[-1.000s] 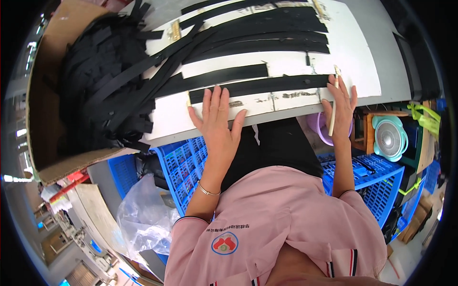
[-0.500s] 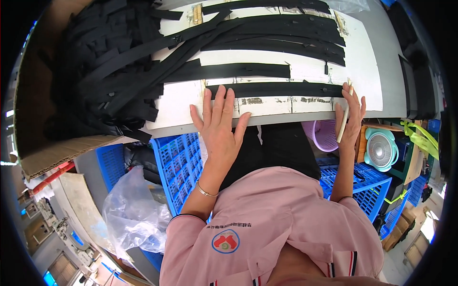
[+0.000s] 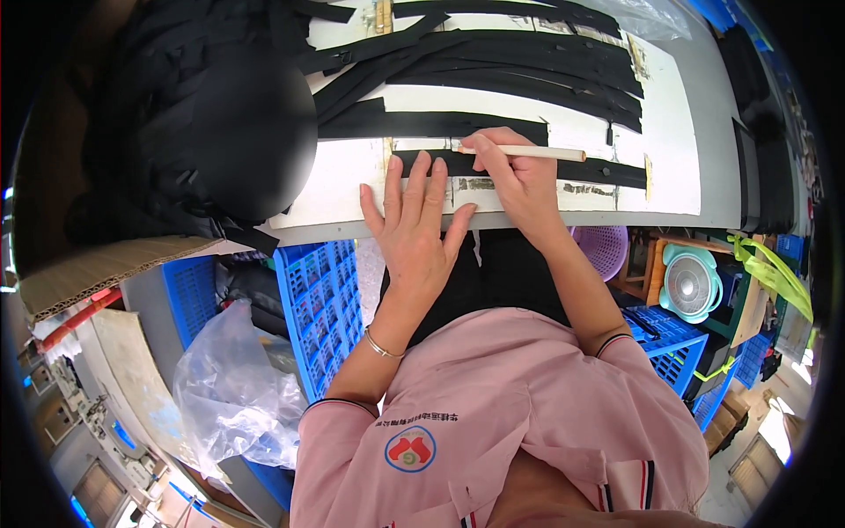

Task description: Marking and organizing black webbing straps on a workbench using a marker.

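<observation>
My left hand (image 3: 411, 209) lies flat with fingers spread, its fingertips pressing the left end of a black zipper strip (image 3: 603, 169). That strip runs straight along the near edge of a white board (image 3: 673, 132) with dark marks and lines on it. In my right hand (image 3: 525, 187) is a slim white pencil (image 3: 554, 153), pinched between thumb and fingers. Its tip points left, over the strip near my left fingers; whether it touches cannot be told. Just beyond lies another black strip (image 3: 440, 124), and farther back several more strips (image 3: 537, 57) overlap.
A large heap of black strips (image 3: 141, 132) fills a cardboard box (image 3: 114, 277) at the left, partly covered by a dark blur. Below the table edge stand blue crates (image 3: 321, 308), a clear plastic bag (image 3: 238, 396), a purple basket (image 3: 603, 251) and a turquoise fan (image 3: 691, 282).
My right hand has moved left with the pencil, from the strip's right end to near my left hand. The pencil has turned from upright to nearly level. My left hand stays on the strip.
</observation>
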Available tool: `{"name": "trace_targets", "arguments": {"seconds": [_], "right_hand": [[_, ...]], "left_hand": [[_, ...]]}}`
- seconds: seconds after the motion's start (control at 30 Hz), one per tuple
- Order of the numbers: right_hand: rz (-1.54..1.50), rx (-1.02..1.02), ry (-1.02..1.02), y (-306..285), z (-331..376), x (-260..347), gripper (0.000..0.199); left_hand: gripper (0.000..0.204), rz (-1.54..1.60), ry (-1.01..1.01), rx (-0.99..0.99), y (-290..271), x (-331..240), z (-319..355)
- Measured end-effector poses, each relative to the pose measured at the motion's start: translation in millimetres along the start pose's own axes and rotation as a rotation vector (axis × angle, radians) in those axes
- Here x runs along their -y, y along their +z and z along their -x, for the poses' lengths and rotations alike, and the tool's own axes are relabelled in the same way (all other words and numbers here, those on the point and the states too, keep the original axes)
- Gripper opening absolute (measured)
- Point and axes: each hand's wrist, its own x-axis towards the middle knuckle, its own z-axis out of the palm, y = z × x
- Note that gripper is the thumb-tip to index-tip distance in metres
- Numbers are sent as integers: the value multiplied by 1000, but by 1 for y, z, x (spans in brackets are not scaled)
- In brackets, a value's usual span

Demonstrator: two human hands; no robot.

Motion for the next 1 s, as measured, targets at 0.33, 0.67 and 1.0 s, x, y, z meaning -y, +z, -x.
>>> {"name": "trace_targets", "arguments": {"seconds": [0.33,0.67,1.0], "right_hand": [[123,29,-92,0,3,-6,19],[54,54,-106,-3,6,-11,18],[48,111,-63,-12,9,-2,20]], "left_hand": [[58,-2,-4,2,1,0,1],[59,-17,2,5,0,0,0],[57,-11,10,33,-1,-1,0]]}}
